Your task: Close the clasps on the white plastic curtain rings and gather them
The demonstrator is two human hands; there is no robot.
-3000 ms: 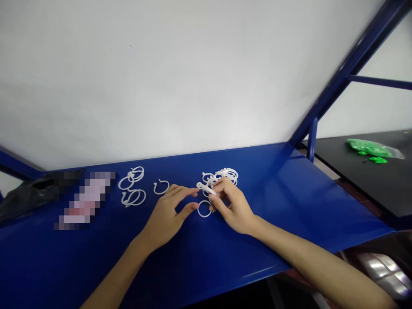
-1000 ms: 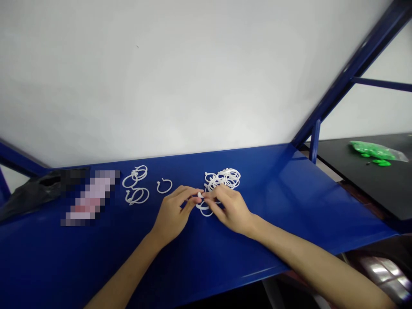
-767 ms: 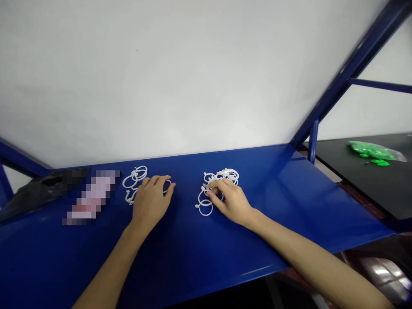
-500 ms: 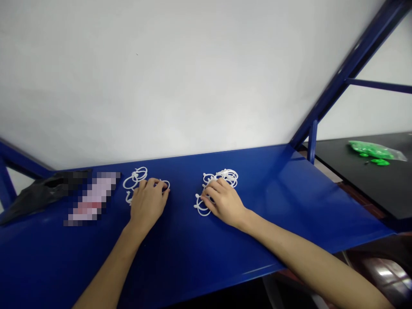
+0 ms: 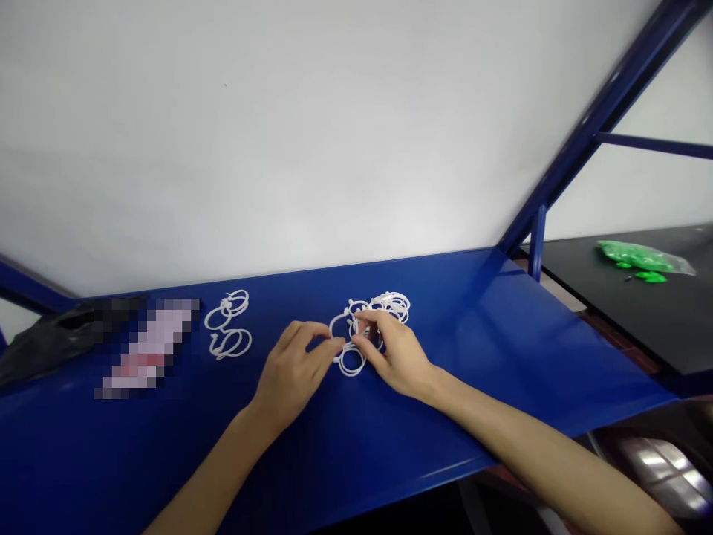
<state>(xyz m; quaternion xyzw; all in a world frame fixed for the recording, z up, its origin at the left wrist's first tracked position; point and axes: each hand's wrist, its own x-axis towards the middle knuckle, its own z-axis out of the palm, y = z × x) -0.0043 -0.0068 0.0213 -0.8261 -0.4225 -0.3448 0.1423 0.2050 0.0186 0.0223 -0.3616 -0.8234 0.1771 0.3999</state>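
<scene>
Several white plastic rings with small knobbed ends, like shower curtain rings, lie in two groups on a blue shelf (image 5: 445, 319). My left hand (image 5: 295, 368) has come to the right group, its thumb and forefinger at the left side of a white ring (image 5: 333, 324). Close by, my right hand (image 5: 395, 353) curls its thumb and forefinger at the knobbed side of that ring, partly hiding it. Under and behind the right hand lie more linked or overlapping rings (image 5: 396, 299). The left group (image 5: 231, 342) lies untouched.
At the left lie a black plastic bag (image 5: 50, 338) and a blurred-out pale packet (image 5: 161, 334). A white wall stands behind the shelf, with a blue slanted frame post (image 5: 579, 134) on the right. Further right, a dark table (image 5: 613, 305) holds a bag of green pieces (image 5: 640, 256).
My left hand has moved from the left group across to the right group, uncovering the rings on the left. My right hand stays at the right group, its fingers shifted slightly.
</scene>
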